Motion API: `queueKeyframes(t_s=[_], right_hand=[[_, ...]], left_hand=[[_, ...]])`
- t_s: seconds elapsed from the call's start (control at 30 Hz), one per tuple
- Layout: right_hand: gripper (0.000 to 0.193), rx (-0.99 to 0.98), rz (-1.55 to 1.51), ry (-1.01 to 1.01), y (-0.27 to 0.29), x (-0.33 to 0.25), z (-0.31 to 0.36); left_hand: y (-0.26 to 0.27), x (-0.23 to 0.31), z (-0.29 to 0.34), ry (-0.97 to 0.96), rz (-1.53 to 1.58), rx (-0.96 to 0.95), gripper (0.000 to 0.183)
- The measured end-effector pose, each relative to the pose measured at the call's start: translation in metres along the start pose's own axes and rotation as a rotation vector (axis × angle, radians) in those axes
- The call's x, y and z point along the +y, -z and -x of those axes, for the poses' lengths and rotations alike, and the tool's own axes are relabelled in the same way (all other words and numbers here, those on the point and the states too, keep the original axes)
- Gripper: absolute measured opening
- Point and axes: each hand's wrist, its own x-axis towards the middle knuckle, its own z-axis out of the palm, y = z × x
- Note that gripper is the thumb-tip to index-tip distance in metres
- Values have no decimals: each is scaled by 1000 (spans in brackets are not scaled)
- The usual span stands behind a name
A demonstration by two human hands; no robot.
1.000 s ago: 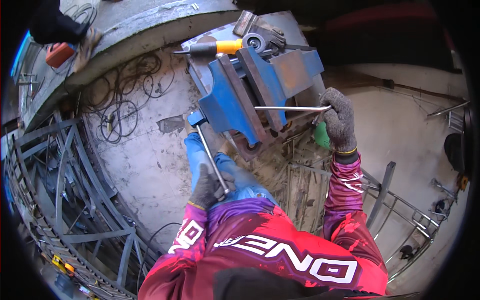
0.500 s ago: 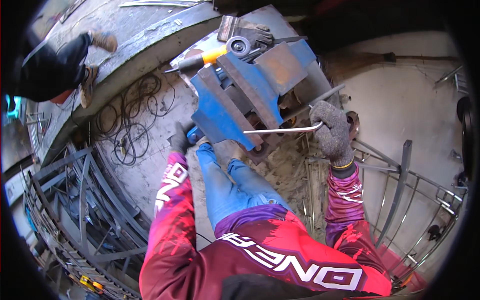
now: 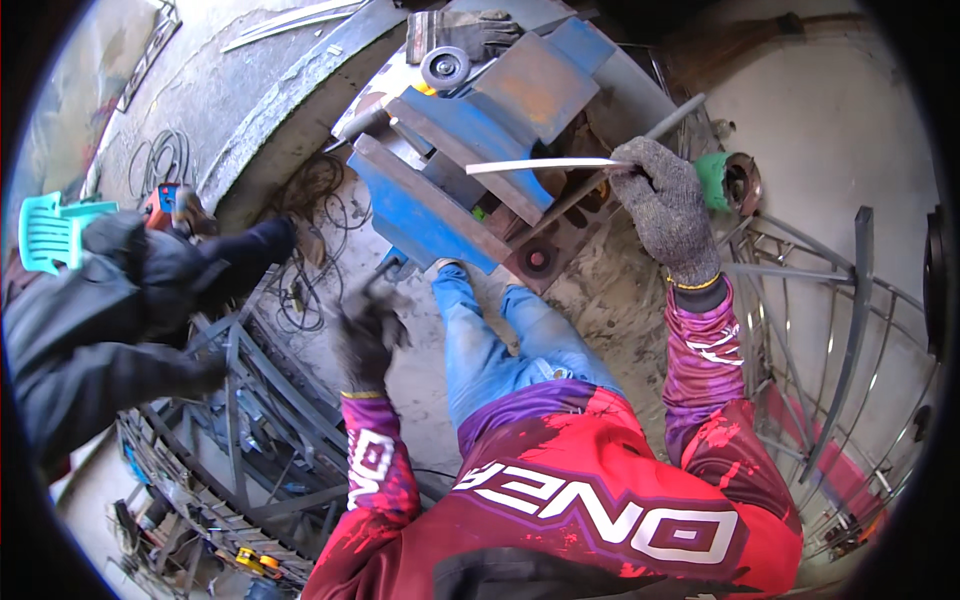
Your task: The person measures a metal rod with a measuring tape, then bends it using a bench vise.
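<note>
My right hand (image 3: 668,212), in a grey knitted glove, is closed around a thin, pale metal rod (image 3: 535,165). The rod sticks out to the left above the jaws of a blue bench vise (image 3: 425,215). Between those jaws a gap shows, with the vise's worn steel faces on either side. My left hand (image 3: 370,335), gloved in dark grey, hangs in the air just short of the vise's front end (image 3: 395,262). Motion smears its fingers, so their grip is unclear. Behind my right hand a grey pipe (image 3: 675,117) slants up to the right.
An angle grinder (image 3: 445,70) and a work glove (image 3: 470,35) lie beyond the vise. At left a person in dark clothes (image 3: 120,310) bends near a turquoise chair (image 3: 52,232). Steel frames (image 3: 235,400) crowd the left; a metal railing (image 3: 850,330) stands right. Cables (image 3: 315,200) lie on the floor.
My left hand has come away from the vise's front end, back toward me. The rod in my right hand has risen relative to the vise. The person at left shows more fully, stooping.
</note>
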Motion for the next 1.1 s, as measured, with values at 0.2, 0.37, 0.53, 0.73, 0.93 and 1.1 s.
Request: queueKeyframes(t_s=[0.2, 0.37, 0.53, 0.73, 0.93, 1.1], right_hand=[[21, 115, 72, -15, 28, 22, 48], [21, 229, 253, 123, 54, 61, 121], [24, 251, 105, -218, 31, 92, 199], [27, 161, -1025, -687, -57, 97, 241], [32, -254, -931, -551, -81, 74, 247], [31, -201, -1033, -606, -42, 96, 204]], left_hand=[[44, 50, -121, -226, -160, 337, 59], [100, 27, -148, 81, -310, 382, 56], [72, -18, -122, 188, -575, 558, 58], [-4, -95, -31, 286, -1342, -109, 75], [-169, -101, -14, 104, -1277, -757, 56], [-159, -110, 1, 255, -1040, -462, 30]])
